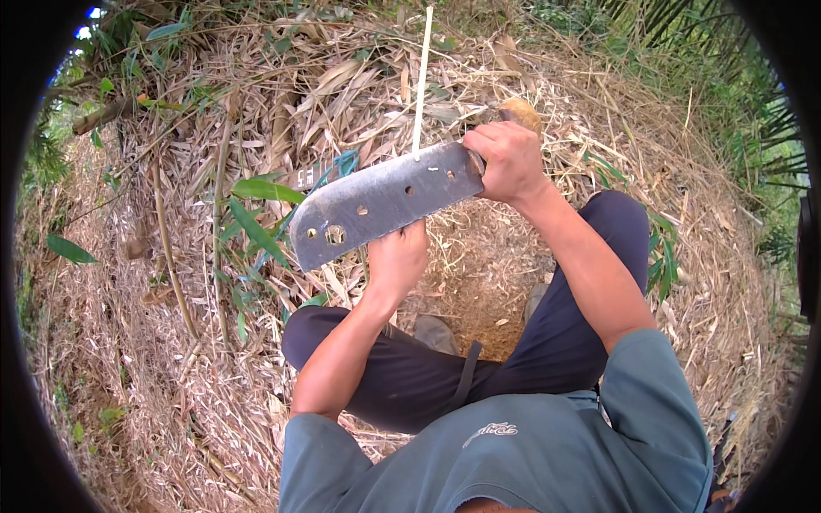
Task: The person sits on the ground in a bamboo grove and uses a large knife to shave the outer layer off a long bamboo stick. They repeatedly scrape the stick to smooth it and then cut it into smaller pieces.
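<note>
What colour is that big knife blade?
The knife blade is dull grey, seen best in the head view.

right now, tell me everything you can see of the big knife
The big knife has a broad, dull-grey, metal-looking blade, rounded at its left end and pierced in several spots. It slants upward to the right in the picture. The right-hand grip closes around the handle, whose tan, wooden-looking end shows beyond. The left-hand grip is partly behind the blade; contact is unclear.

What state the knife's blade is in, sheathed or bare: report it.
Bare: the blade shows its grey metal face and holes, with no cover.
</note>
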A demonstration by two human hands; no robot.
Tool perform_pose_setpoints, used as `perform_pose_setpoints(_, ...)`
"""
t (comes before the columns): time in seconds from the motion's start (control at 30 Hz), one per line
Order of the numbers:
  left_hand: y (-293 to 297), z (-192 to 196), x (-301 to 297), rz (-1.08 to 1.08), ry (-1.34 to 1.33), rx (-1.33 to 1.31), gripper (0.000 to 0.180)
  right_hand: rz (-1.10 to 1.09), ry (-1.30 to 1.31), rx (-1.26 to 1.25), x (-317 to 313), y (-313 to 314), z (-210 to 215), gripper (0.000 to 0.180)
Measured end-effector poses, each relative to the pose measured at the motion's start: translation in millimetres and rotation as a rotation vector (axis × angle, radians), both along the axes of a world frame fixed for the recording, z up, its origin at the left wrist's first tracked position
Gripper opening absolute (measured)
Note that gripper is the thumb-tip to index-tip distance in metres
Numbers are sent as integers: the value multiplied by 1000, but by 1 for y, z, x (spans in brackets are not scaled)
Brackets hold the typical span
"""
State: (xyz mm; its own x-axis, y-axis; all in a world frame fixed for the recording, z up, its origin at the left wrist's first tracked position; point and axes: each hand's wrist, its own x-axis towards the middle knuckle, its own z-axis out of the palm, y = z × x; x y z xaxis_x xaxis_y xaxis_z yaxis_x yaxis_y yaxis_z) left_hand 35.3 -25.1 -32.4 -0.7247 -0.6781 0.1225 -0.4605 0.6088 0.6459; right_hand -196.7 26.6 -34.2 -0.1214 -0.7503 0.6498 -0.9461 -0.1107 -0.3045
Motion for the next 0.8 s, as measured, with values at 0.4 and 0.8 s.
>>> perform_pose_setpoints(0.4,87,46,26,77,273,627,22,-739,-520,535,-92,-12,16,36)
perform_pose_setpoints(0.8,34,24,33,366,538,868,25,-333,-754,242,2,0,5,28)
